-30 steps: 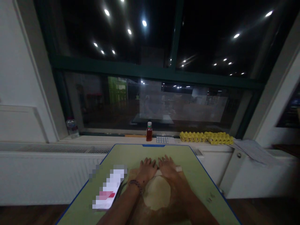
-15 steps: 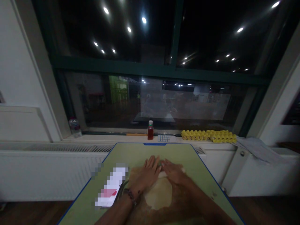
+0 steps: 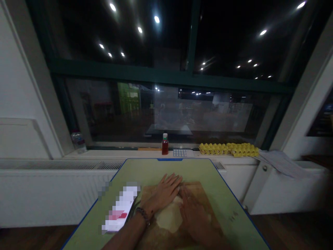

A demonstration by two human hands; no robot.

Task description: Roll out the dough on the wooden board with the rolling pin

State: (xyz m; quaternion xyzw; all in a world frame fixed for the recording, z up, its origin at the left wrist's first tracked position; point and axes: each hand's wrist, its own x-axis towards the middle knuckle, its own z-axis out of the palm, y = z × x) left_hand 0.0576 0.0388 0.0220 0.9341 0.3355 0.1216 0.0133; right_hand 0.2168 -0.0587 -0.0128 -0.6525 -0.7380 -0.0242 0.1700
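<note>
A pale flat sheet of dough (image 3: 169,219) lies on a brown wooden board (image 3: 199,187). My left hand (image 3: 168,190) rests over the dough's far edge, palm down with its fingers stretched out, and a beaded bracelet (image 3: 143,213) circles that wrist. Along the dough's right side is my right hand (image 3: 192,210), its fingers extended towards the left fingertips and slightly blurred. What lies under both palms is hidden.
The board sits on a green, blue-edged table (image 3: 135,166). A phone (image 3: 122,208) with a lit, pixelated screen lies at left. On the windowsill stand a red-liquid bottle (image 3: 164,146), yellow egg cartons (image 3: 229,149) and a clear bottle (image 3: 78,140); a grey cloth (image 3: 281,161) hangs right.
My right hand has drawn back towards me and left, now covering the dough's right side. My left hand stays near the far edge, and more of the board's far right corner shows.
</note>
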